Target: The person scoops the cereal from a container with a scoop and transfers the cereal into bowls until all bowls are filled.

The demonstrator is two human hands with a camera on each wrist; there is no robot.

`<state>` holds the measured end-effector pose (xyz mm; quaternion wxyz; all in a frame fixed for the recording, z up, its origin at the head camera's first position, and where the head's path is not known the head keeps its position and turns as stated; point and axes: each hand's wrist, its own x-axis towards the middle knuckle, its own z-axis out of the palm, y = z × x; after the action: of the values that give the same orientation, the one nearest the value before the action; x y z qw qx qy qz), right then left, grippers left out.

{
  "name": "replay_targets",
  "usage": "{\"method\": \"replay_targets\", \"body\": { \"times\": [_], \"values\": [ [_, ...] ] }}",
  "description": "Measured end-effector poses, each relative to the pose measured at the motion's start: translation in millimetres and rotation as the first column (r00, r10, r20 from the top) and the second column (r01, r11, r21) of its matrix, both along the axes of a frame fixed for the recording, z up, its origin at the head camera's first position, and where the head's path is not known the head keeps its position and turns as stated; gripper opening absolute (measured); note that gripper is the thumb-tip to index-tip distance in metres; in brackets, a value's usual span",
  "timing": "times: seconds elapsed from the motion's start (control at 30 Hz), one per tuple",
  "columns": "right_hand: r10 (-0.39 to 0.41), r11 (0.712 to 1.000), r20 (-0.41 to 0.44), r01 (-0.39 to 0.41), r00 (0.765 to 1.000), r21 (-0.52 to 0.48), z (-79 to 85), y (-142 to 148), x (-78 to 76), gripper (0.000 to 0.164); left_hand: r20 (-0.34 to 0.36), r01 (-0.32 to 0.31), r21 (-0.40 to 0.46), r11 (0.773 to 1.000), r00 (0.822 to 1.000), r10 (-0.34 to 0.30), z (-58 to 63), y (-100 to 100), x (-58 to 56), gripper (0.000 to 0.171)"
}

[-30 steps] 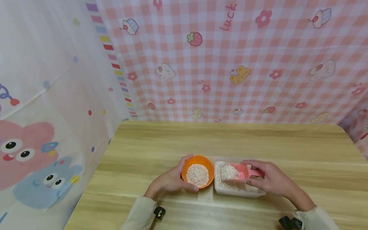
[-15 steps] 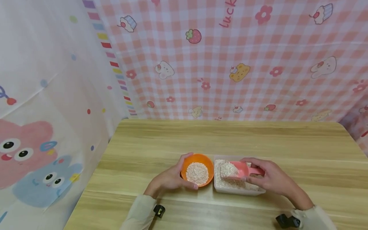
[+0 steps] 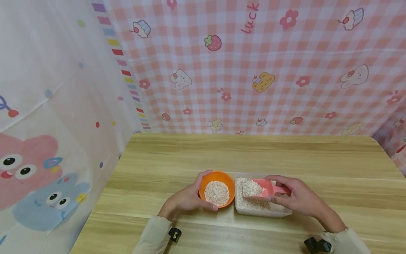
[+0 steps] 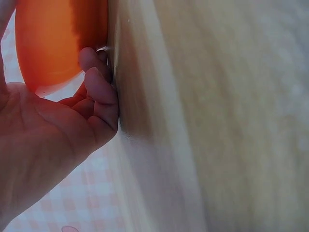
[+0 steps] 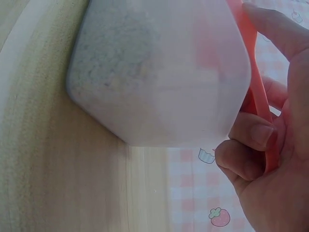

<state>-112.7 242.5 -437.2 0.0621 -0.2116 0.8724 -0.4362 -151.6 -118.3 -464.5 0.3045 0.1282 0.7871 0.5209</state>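
My left hand [image 3: 189, 195] is wrapped round the left side of an orange bowl [image 3: 233, 190], thumb at the near rim and fingers at the far side. Pale flakes [image 3: 217, 193], like rolled oats, cover the bowl's bottom. In the left wrist view the curled fingers [image 4: 101, 92] lie low against the bowl's wall [image 4: 53, 43], right at the tabletop. My right hand [image 3: 296, 195] grips the handle of a pink scoop [image 3: 269, 188], loaded with the same flakes, over a translucent box [image 3: 263, 212]. In the right wrist view, fingers curl round the scoop's handle [image 5: 260, 101] beside the box's wall.
Bowl and box stand side by side on a wood-grain table [image 3: 177, 151], more flakes lying in the box. A pink checked cloth [image 3: 203, 102] hangs behind the table, and a white printed cloth [image 3: 73, 127] hangs along the left. Dark straps sit at both wrists.
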Motion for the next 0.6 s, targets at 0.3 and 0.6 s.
{"method": "replay_targets", "body": {
  "times": [0.3, 0.6],
  "values": [
    [0.007, 1.000, -0.014, -0.007, 1.000, 0.009, 3.2, 1, -1.9, 0.047, -0.031, 0.016, -0.033, 0.999, 0.999, -0.018, 0.1, 0, -1.9, 0.112],
    [0.032, 0.999, -0.052, -0.032, 0.998, -0.001, 15.1, 1, -4.4, 0.044, -0.033, 0.016, -0.059, 0.998, 0.999, -0.018, 0.4, -1, -1.8, 0.112]
  ]
}}
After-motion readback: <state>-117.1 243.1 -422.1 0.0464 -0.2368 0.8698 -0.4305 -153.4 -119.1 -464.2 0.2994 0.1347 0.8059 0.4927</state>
